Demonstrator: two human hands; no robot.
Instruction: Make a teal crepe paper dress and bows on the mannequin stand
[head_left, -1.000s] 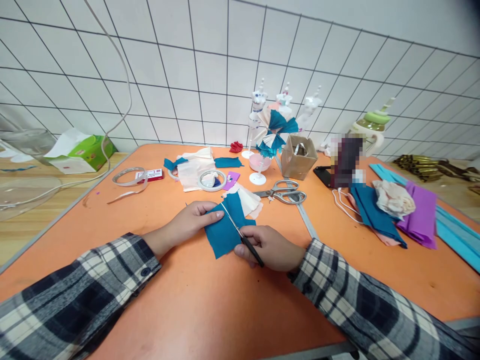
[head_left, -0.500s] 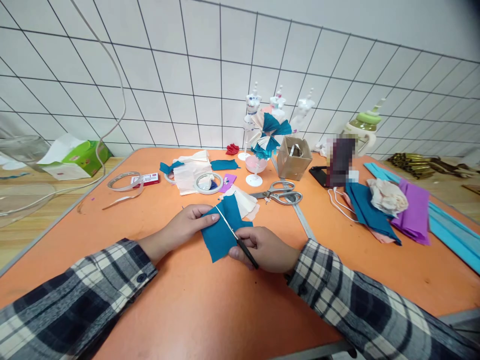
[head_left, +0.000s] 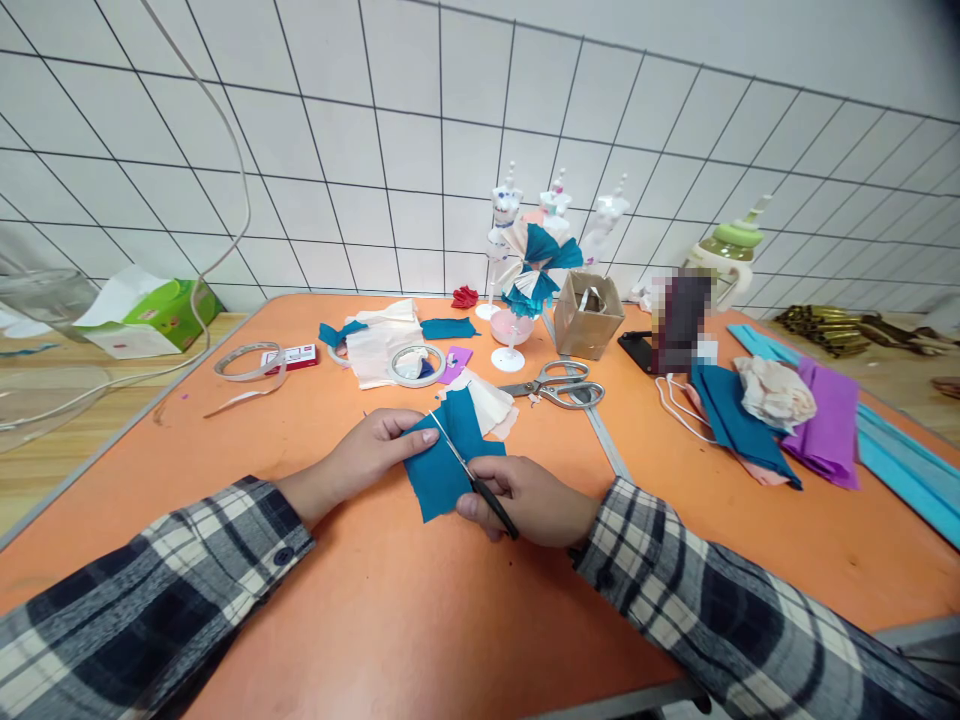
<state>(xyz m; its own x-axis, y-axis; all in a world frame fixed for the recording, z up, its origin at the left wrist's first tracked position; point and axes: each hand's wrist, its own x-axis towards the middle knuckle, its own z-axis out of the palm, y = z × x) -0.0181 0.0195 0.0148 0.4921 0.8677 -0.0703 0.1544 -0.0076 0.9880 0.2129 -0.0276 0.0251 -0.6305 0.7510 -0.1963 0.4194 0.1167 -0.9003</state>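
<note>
A piece of teal crepe paper (head_left: 435,482) is pinched at its left edge by my left hand (head_left: 382,440), thumb on top. My right hand (head_left: 532,498) is closed round the black handles of small scissors (head_left: 480,485). Their thin blades lie across the upper face of the paper, tips near my left thumb. Cream paper pieces (head_left: 491,405) lie just beyond the teal sheet. Behind them rests a large pair of silver scissors (head_left: 562,388). A white stand carries a doll-like figure with a teal and cream pleated paper skirt (head_left: 538,270).
Tape rolls (head_left: 417,366), a red box (head_left: 292,358) and a measuring tape (head_left: 247,365) lie at the back left. A brown paper bag (head_left: 589,318) stands behind the silver scissors. Folded purple paper (head_left: 829,425) and a phone-like blurred object (head_left: 681,320) are on the right.
Almost nothing differs. The teal paper and the small scissors have shifted very slightly, with both hands keeping their grip.
</note>
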